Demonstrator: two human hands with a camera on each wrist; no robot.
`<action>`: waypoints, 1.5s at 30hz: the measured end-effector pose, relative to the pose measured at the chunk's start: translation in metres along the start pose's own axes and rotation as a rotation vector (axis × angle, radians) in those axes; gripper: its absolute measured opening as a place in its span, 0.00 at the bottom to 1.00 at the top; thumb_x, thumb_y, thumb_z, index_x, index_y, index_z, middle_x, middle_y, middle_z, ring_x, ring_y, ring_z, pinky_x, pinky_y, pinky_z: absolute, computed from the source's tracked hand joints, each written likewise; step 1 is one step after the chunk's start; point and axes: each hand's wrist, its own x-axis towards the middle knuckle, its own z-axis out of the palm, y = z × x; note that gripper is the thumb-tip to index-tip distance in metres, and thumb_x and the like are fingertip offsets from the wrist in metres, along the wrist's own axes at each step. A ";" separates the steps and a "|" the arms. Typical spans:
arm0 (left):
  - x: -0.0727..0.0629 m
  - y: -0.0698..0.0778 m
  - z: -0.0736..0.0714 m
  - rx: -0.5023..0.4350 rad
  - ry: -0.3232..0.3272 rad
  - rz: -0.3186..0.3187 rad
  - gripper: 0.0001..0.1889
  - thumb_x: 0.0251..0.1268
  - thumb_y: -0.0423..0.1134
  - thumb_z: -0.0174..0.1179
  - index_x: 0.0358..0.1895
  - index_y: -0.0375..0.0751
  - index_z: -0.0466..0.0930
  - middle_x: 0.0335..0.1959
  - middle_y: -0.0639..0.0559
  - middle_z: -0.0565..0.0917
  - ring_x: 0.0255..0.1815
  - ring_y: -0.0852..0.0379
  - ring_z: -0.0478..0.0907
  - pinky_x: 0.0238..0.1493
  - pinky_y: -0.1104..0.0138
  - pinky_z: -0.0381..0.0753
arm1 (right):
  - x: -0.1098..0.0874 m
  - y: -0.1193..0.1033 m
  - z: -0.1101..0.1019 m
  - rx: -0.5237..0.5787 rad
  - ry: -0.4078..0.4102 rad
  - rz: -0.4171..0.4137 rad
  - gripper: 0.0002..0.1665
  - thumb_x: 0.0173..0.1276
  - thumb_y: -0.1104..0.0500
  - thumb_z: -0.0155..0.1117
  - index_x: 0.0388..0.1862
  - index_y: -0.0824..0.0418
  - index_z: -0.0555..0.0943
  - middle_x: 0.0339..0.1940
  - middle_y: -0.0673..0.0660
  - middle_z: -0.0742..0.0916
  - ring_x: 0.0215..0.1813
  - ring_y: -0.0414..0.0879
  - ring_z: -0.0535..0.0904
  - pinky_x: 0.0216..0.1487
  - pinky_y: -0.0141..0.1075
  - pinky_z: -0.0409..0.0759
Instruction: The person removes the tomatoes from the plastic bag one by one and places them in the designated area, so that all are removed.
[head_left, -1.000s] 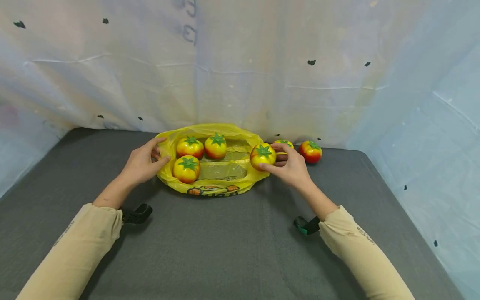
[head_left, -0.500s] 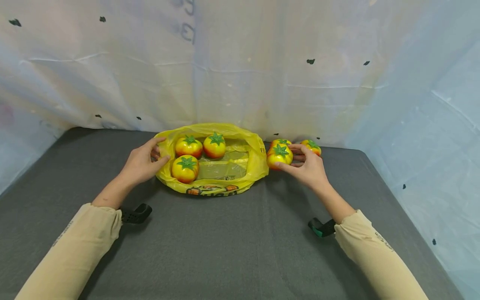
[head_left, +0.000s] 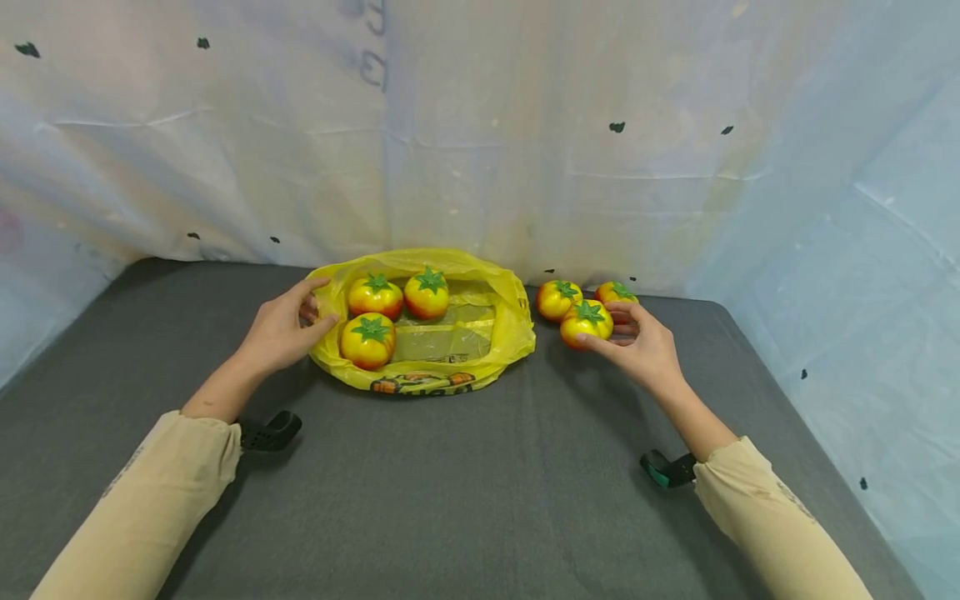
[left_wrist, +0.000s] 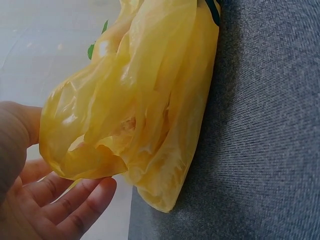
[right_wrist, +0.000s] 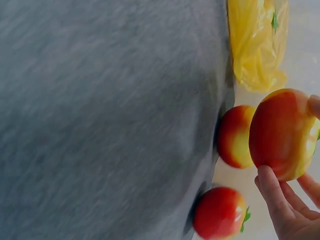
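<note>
My left hand (head_left: 288, 329) pinches the left rim of an open yellow plastic bag (head_left: 517, 325), thumb on one side and fingers on the other. Inside the bag's left half sit three red-and-yellow tomatoes with green star-shaped tops: a front tomato (head_left: 367, 343), a back-left tomato (head_left: 375, 298) and a back-middle tomato (head_left: 426, 296). To the right of the bag, my right hand (head_left: 645, 346) holds another tomato (right_wrist: 280, 135) between thumb and fingers. The right wrist view shows it raised off the table, its red underside facing the camera.
Behind the held tomato, a tomato (head_left: 555, 300) stands close to the bag's right side, and another tomato (right_wrist: 220, 213) lies farther right. A grey cloth-covered table (head_left: 450, 483) carries everything. White sheeting (head_left: 480, 167) hangs right along its back edge.
My right hand has carried its tomato rightward and toward me, from over the bag's right rim to in front of the two loose tomatoes. The left hand keeps its grip on the bag.
</note>
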 end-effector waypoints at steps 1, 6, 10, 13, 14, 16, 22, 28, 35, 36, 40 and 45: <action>0.000 -0.001 0.000 0.001 0.002 0.002 0.31 0.70 0.40 0.54 0.72 0.33 0.58 0.43 0.39 0.72 0.44 0.43 0.75 0.34 0.60 0.72 | -0.001 0.002 -0.001 -0.001 0.000 0.005 0.43 0.56 0.39 0.71 0.64 0.60 0.70 0.63 0.62 0.77 0.59 0.59 0.78 0.54 0.51 0.78; -0.001 -0.001 0.001 0.005 0.004 0.005 0.31 0.70 0.40 0.54 0.72 0.33 0.58 0.44 0.39 0.73 0.45 0.42 0.76 0.36 0.58 0.73 | -0.004 0.013 -0.006 -0.025 -0.009 0.043 0.44 0.56 0.38 0.70 0.65 0.59 0.69 0.64 0.62 0.76 0.59 0.58 0.78 0.53 0.51 0.78; -0.002 0.000 0.001 0.003 0.006 -0.002 0.31 0.70 0.40 0.54 0.71 0.32 0.58 0.45 0.38 0.73 0.46 0.41 0.75 0.38 0.55 0.73 | -0.006 0.023 -0.012 -0.051 -0.020 0.073 0.46 0.57 0.36 0.68 0.66 0.60 0.68 0.65 0.63 0.75 0.60 0.59 0.77 0.54 0.52 0.77; -0.002 0.000 0.002 0.001 0.004 -0.005 0.31 0.70 0.39 0.54 0.71 0.32 0.58 0.45 0.37 0.73 0.47 0.40 0.75 0.39 0.54 0.73 | -0.007 0.031 -0.016 -0.060 -0.026 0.093 0.46 0.58 0.35 0.67 0.66 0.61 0.68 0.65 0.65 0.74 0.61 0.61 0.76 0.54 0.53 0.76; -0.002 0.000 0.002 0.000 0.003 -0.004 0.31 0.70 0.39 0.54 0.71 0.32 0.58 0.45 0.37 0.73 0.47 0.40 0.75 0.39 0.54 0.73 | -0.008 0.033 -0.017 -0.063 -0.026 0.100 0.46 0.58 0.35 0.67 0.66 0.61 0.68 0.65 0.65 0.74 0.61 0.61 0.76 0.54 0.54 0.76; -0.002 0.000 0.002 -0.003 0.002 -0.002 0.31 0.70 0.39 0.54 0.71 0.32 0.58 0.45 0.37 0.73 0.48 0.39 0.75 0.40 0.53 0.73 | -0.008 0.037 -0.019 -0.070 -0.020 0.107 0.46 0.59 0.36 0.67 0.67 0.62 0.67 0.65 0.67 0.74 0.61 0.62 0.75 0.55 0.54 0.76; -0.001 -0.001 0.001 -0.005 0.005 0.000 0.31 0.70 0.40 0.54 0.72 0.33 0.58 0.46 0.38 0.72 0.46 0.41 0.75 0.39 0.54 0.73 | -0.005 0.047 -0.024 -0.082 0.006 0.132 0.46 0.60 0.36 0.66 0.66 0.63 0.67 0.64 0.69 0.75 0.60 0.63 0.76 0.56 0.55 0.74; 0.000 -0.002 0.002 0.003 0.001 -0.009 0.31 0.70 0.41 0.54 0.72 0.34 0.57 0.45 0.38 0.72 0.45 0.41 0.75 0.38 0.55 0.74 | 0.000 0.059 -0.030 -0.091 0.034 0.179 0.47 0.61 0.35 0.64 0.68 0.65 0.66 0.64 0.69 0.74 0.60 0.63 0.75 0.56 0.54 0.74; -0.001 -0.001 0.002 -0.002 0.003 -0.004 0.31 0.70 0.41 0.54 0.72 0.34 0.57 0.45 0.38 0.73 0.45 0.42 0.75 0.38 0.55 0.74 | 0.005 0.071 -0.040 -0.083 0.064 0.242 0.48 0.62 0.35 0.62 0.70 0.66 0.64 0.65 0.71 0.72 0.63 0.65 0.73 0.57 0.55 0.73; -0.001 -0.001 0.002 -0.003 0.005 -0.003 0.31 0.70 0.41 0.54 0.72 0.34 0.57 0.45 0.38 0.73 0.45 0.42 0.75 0.38 0.55 0.74 | 0.006 0.073 -0.041 -0.084 0.066 0.248 0.49 0.62 0.35 0.61 0.70 0.66 0.63 0.66 0.71 0.72 0.63 0.65 0.72 0.58 0.55 0.72; 0.000 -0.001 0.002 -0.001 0.008 0.000 0.30 0.70 0.40 0.54 0.72 0.33 0.58 0.44 0.38 0.73 0.45 0.41 0.75 0.39 0.53 0.74 | 0.009 0.079 -0.044 -0.092 0.089 0.279 0.49 0.63 0.36 0.61 0.71 0.67 0.62 0.66 0.72 0.71 0.64 0.65 0.71 0.59 0.55 0.71; 0.001 -0.001 0.004 0.003 0.008 0.002 0.30 0.70 0.40 0.54 0.72 0.33 0.58 0.44 0.37 0.73 0.45 0.41 0.75 0.39 0.53 0.74 | 0.016 0.083 -0.046 -0.093 0.112 0.325 0.51 0.63 0.34 0.59 0.72 0.66 0.60 0.67 0.72 0.71 0.64 0.65 0.70 0.60 0.55 0.69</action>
